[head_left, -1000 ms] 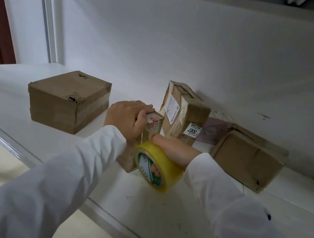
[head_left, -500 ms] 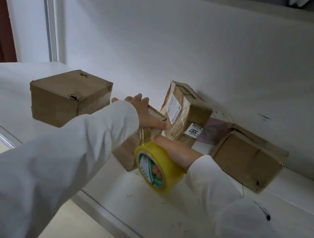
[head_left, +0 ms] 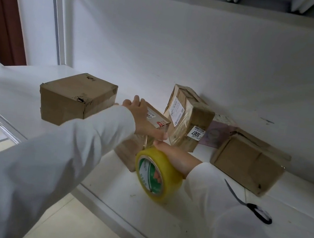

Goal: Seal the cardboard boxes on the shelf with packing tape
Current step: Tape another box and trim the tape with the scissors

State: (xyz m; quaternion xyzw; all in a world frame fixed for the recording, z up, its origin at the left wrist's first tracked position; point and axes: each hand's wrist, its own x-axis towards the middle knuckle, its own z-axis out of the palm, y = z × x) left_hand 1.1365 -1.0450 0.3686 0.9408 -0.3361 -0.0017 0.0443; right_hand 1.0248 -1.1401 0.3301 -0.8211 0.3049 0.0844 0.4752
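A small cardboard box [head_left: 127, 151] with a white and red label stands on the white shelf [head_left: 292, 200] in front of me. My left hand [head_left: 142, 116] lies flat across its top, fingers straight, thumb at the near right corner. My right hand [head_left: 175, 155] grips a yellow tape roll [head_left: 157, 175] against the box's front right side. A short strip of tape runs from the roll up to the box's corner. White sleeves cover both arms.
A larger box [head_left: 73, 98] sits to the left. A tall taped box [head_left: 186, 121] marked 5007 leans at the back, beside a pink parcel [head_left: 217, 134] and another brown box [head_left: 247, 163] on the right. Black scissors [head_left: 251, 206] lie on the shelf near my right sleeve.
My left hand went from gripping the small box's near corner to lying flat, sliding farther back over its top. The right hand and tape roll have barely moved.
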